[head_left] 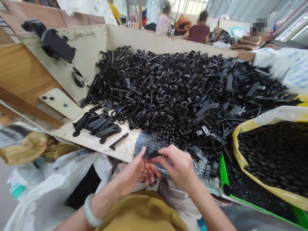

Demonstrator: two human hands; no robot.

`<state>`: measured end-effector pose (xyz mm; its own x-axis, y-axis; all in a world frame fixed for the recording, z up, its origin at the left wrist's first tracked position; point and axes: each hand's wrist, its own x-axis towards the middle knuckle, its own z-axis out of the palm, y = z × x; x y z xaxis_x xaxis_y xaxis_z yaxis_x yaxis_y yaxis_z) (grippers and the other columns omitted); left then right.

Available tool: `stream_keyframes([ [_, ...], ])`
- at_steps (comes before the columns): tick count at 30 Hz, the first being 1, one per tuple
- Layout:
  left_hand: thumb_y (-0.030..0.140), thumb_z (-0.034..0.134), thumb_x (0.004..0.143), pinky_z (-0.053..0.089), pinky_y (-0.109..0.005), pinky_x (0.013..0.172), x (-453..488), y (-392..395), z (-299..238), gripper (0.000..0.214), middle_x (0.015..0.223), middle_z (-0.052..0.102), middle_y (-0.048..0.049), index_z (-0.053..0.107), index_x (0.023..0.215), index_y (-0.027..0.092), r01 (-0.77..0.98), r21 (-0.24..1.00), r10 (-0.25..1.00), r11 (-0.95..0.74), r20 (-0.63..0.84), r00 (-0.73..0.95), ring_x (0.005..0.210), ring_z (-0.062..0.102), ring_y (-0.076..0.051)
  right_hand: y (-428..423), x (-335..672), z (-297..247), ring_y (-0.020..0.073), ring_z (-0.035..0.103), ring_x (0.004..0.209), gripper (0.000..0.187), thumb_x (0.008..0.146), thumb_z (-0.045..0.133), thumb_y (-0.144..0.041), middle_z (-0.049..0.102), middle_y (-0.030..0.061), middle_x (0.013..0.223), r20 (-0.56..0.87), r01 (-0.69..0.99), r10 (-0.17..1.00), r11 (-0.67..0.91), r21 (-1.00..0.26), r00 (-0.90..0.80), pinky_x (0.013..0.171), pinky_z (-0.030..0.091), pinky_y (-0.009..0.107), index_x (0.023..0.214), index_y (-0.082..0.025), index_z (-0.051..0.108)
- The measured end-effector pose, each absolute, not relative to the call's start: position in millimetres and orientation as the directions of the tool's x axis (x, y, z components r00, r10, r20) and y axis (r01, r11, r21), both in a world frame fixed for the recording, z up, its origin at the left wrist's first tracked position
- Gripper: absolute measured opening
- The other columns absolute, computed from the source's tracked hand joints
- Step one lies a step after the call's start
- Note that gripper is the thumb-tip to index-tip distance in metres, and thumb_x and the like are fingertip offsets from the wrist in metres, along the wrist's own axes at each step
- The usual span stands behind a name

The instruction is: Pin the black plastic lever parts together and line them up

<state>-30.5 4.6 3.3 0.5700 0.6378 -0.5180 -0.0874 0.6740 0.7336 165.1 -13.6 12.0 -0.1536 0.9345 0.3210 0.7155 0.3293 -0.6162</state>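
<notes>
Two bare hands meet above the table's front edge: the right hand (179,165) pinches a small black part (152,155) between thumb and fingers, while the left hand (144,168) has its thumb at the other end, fingers half curled; whether they grip it I cannot tell. Silver screws (201,163) lie near the right hand. Beyond are a white phone (61,103), a heap of black parts (168,83) and, farthest, seated people (198,33).

Elongated black part (152,155) at right hand (179,164)
</notes>
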Motion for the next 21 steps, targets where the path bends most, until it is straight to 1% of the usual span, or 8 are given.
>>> stream_keyframes([
  [2,0.066,0.067,0.086,0.052,-0.028,0.064,-21,-5,3,0.051,0.082,0.072,-0.0069,0.077,0.088,0.016,-0.210,0.554,0.547,0.806,-0.558,0.624,0.071,0.064,-0.017,-36,159,12,0.0190,0.068,0.078,0.023,0.103,0.054,-0.031,0.075,0.0067,0.090,0.243,0.710,0.910,0.414,-0.570,-0.335,0.071,0.053,0.029,0.102,-0.025,0.076],
  [3,0.057,0.076,0.083,0.054,-0.027,0.067,-19,-8,2,0.040,0.086,0.072,-0.0056,0.077,0.090,0.018,-0.245,0.529,0.553,0.812,-0.565,0.612,0.074,0.065,-0.016,-45,158,13,0.0203,0.070,0.084,0.022,0.103,0.055,-0.029,0.076,0.0078,0.098,0.199,0.704,0.905,0.419,-0.573,-0.377,0.075,0.054,0.030,0.106,-0.025,0.076],
  [5,0.045,0.079,0.084,0.056,-0.025,0.068,-20,-12,0,0.030,0.094,0.074,-0.0052,0.076,0.101,0.021,-0.241,0.554,0.575,0.797,-0.572,0.586,0.079,0.068,-0.016,-56,161,14,0.0209,0.071,0.092,0.020,0.101,0.061,-0.029,0.075,0.0075,0.110,0.129,0.672,0.909,0.384,-0.634,-0.397,0.079,0.056,0.031,0.115,-0.026,0.075],
  [7,0.050,0.074,0.088,0.056,-0.025,0.059,-22,-12,-2,0.038,0.099,0.074,-0.0077,0.072,0.112,0.021,-0.153,0.595,0.549,0.789,-0.570,0.612,0.079,0.071,-0.019,-57,174,16,0.0190,0.070,0.089,0.020,0.099,0.065,-0.030,0.074,0.0049,0.109,0.112,0.613,0.932,0.313,-0.725,-0.344,0.075,0.056,0.028,0.117,-0.029,0.075],
  [9,0.057,0.068,0.090,0.049,-0.021,0.046,-24,-9,-1,0.047,0.098,0.074,-0.0081,0.066,0.121,0.021,-0.093,0.645,0.555,0.759,-0.565,0.610,0.068,0.070,-0.017,-48,195,19,0.0169,0.068,0.077,0.017,0.100,0.064,-0.033,0.073,0.0029,0.096,0.176,0.601,0.967,0.252,-0.758,-0.183,0.067,0.053,0.027,0.111,-0.028,0.076],
  [12,0.062,0.062,0.092,0.031,-0.016,0.037,-24,-3,0,0.053,0.087,0.072,-0.0046,0.061,0.126,0.021,-0.071,0.711,0.614,0.700,-0.548,0.568,0.047,0.057,-0.008,-21,227,21,0.0159,0.059,0.064,0.019,0.101,0.060,-0.033,0.069,0.0029,0.085,0.365,0.763,0.924,0.155,-0.628,0.112,0.061,0.048,0.028,0.107,-0.023,0.076],
  [17,0.064,0.058,0.094,0.026,-0.018,0.040,-18,-2,-2,0.055,0.083,0.070,-0.0037,0.060,0.126,0.020,-0.072,0.738,0.649,0.671,-0.538,0.538,0.046,0.051,-0.006,18,247,11,0.0162,0.065,0.070,0.027,0.104,0.055,-0.035,0.071,0.0042,0.090,0.501,0.957,0.861,0.067,-0.282,0.088,0.059,0.041,0.027,0.096,-0.021,0.076],
  [21,0.061,0.058,0.095,0.028,-0.019,0.042,-16,-7,-5,0.053,0.084,0.070,-0.0050,0.060,0.125,0.017,-0.092,0.705,0.633,0.703,-0.563,0.531,0.048,0.052,-0.008,31,251,6,0.0158,0.064,0.069,0.023,0.103,0.057,-0.033,0.072,0.0039,0.090,0.494,0.979,0.859,-0.041,-0.201,0.137,0.055,0.035,0.027,0.096,-0.020,0.075],
])
